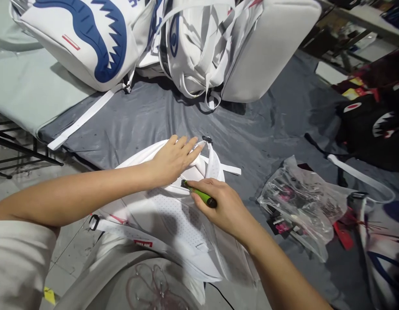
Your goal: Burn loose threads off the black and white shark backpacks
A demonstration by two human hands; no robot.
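A white backpack [173, 211] lies across the table edge and my lap, its dotted back panel and straps facing up. My left hand [173, 159] rests flat on its far side, fingers stretched out over the white fabric near a black buckle [207, 139]. My right hand [219, 202] is closed around a short green-handled tool [202, 196] with a black end. The tool's dark tip touches or hovers just above the bag's seam beside my left wrist; I cannot tell which. A loose white strap with a small red label [143, 243] runs along the near side.
White backpacks with blue shark-mouth prints [112, 43] stand at the back of the grey-covered table [251, 129]. On the right lie a clear plastic bag of small items [303, 198], red tags [343, 232] and a black shark-face bag [377, 125]. A metal rack [18, 146] stands at left.
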